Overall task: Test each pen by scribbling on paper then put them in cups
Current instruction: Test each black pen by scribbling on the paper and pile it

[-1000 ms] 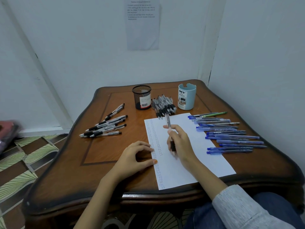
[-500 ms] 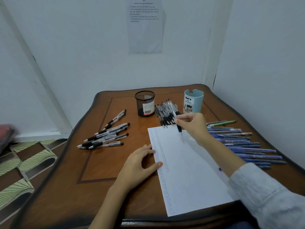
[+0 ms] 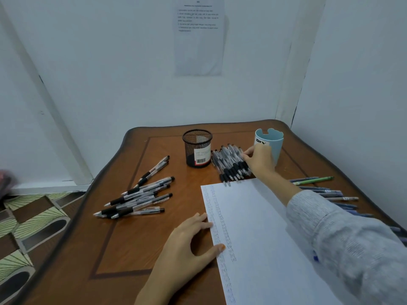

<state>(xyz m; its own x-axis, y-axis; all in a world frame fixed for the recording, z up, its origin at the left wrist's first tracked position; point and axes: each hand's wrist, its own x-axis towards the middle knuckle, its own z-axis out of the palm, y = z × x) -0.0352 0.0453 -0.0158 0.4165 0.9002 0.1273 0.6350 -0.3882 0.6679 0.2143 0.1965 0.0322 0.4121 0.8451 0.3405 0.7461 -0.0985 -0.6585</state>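
The pile of black pens (image 3: 231, 164) lies at the far side of the table (image 3: 132, 249), between the black mesh cup (image 3: 197, 148) and the blue cup (image 3: 276, 144). Its tips are pointed toward the near side and just reach the far edge of the paper (image 3: 259, 227). The right hand (image 3: 261, 162) is laid on the pile's right side, with the fingertips (image 3: 246, 153) brought together on the upper barrels. Whether one pen is pinched or merely touched cannot be told. The left hand (image 3: 189, 241) lies flat and relaxed, its fingers and thumb pressed on the paper's left edge, with nothing gripped.

The step in hand is judged to be the handling of one pen at this pile, either picked for testing or laid down. It is best done if a single barrel is taken from the top, near its rubber grip, and lifted straight up, so that neighbours are not dragged along or rolled onto the paper. The blue cup stands just behind the hand and could be knocked, so the wrist should be held low. The next scribble is best placed beside the columns of marks (image 3: 220, 230), where blank paper is left. Tested and untested pens should not be mixed: further black pens (image 3: 136, 199) lie loose at the left, and blue pens (image 3: 323, 191) lie at the right, partly hidden by the grey sleeve (image 3: 343, 238).
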